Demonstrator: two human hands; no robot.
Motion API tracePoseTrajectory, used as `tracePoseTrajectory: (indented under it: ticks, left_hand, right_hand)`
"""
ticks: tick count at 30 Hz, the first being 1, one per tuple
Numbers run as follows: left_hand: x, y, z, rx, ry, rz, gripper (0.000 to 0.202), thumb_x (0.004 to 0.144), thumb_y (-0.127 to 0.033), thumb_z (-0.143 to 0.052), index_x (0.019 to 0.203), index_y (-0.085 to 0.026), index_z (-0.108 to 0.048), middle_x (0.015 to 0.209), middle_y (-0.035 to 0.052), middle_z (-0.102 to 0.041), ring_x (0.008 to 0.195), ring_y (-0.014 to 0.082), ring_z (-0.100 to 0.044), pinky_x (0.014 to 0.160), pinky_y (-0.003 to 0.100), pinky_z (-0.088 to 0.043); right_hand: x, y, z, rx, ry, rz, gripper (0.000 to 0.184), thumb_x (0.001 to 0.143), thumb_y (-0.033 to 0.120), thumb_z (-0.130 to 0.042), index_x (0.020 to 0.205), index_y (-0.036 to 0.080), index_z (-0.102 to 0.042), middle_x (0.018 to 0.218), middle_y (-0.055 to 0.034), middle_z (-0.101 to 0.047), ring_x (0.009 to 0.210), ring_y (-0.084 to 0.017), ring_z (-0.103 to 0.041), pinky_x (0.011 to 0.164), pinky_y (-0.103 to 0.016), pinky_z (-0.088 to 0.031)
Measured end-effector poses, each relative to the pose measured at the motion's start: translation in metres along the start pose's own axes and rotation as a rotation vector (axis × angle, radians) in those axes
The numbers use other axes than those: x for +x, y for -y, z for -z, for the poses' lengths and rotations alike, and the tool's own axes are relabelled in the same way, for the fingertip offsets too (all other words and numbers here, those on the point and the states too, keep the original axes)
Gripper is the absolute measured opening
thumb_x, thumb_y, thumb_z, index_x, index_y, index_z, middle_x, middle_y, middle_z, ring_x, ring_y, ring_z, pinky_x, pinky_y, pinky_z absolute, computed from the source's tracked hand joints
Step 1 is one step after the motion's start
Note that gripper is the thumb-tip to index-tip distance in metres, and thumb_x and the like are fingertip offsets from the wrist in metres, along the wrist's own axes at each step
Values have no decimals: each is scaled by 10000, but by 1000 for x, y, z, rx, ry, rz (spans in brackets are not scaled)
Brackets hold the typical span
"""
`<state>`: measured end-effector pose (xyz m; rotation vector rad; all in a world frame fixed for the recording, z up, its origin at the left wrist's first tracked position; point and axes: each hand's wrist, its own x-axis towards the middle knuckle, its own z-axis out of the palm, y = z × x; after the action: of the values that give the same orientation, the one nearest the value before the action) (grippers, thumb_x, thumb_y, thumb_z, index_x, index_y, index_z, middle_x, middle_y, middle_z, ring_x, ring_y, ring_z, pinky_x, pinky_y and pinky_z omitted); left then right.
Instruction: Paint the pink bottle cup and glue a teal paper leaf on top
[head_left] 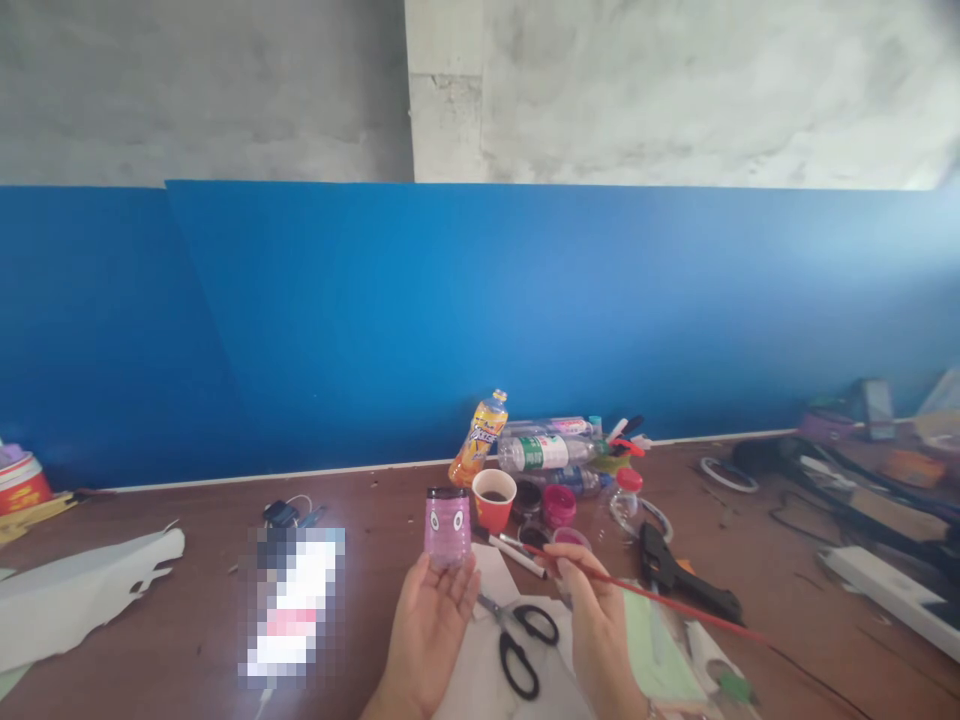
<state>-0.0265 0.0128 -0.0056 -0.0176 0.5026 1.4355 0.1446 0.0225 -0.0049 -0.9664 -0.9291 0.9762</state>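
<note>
Bare concrete (pixel 675 90) is showing above a blue partition (pixel 450 320), and a brown counter (pixel 367 540) is running along its foot. On it a red-and-white paper cup (pixel 493 515) is standing with something dark inside. Just left of the paper cup, a pink cup (pixel 448 530) with two eyes and a black rim is sitting upright in the left hand (pixel 435 625), whose palm is facing up and whose fingers are loosely curling around the base. Nearer the person and to the right of the paper cup, the right hand (pixel 596 615) is pinching a thin red stick (pixel 675 603) between closed fingers. Scissors (pixel 505 625) are lying on white paper in front of the paper cup. Behind it, a yellow-and-orange bottle (pixel 480 440) is leaning; to its right, paint jars (pixel 559 507) are clustering, with a black glue gun (pixel 682 575) lying farther right.
</note>
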Motion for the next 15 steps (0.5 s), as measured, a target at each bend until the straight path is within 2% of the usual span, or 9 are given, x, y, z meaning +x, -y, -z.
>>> tracePoseTrajectory:
  ticks: [3, 6, 9, 15]
  left_hand:
    - [0, -1, -1, -8, -24, 29, 151, 848, -234, -558, 901, -104, -616, 878, 129, -696, 899, 224, -681, 879, 394, -529]
    - [-1, -1, 0, 9, -22, 64, 179, 847, -257, -559, 897, -95, -617, 862, 136, -698, 871, 221, -686, 868, 383, -534]
    - [-3, -1, 0, 13, 5, 102, 189, 852, -273, -547, 851, -101, -624, 808, 125, -699, 831, 211, -689, 858, 372, -535]
    - [-7, -4, -2, 8, 100, 164, 251, 880, -278, -489, 827, -90, -646, 796, 136, -717, 811, 209, -694, 864, 363, -522]
  right_hand:
    - [-2, 0, 2, -18, -2, 31, 184, 761, 404, -648, 804, 230, -690, 785, -48, -682, 785, -232, -624, 722, -317, -492]
    - [-4, -6, 2, 17, 115, 28, 185, 781, 407, -632, 811, 232, -684, 804, -59, -683, 809, -244, -621, 734, -332, -481]
    - [-3, -9, -1, 97, 217, -59, 179, 769, 400, -639, 772, 223, -665, 747, -56, -674, 757, -229, -602, 719, -329, -454]
    - [-1, 2, -12, 216, 267, -195, 145, 698, 343, -696, 697, 208, -643, 606, -7, -585, 648, -174, -514, 635, -274, -382]
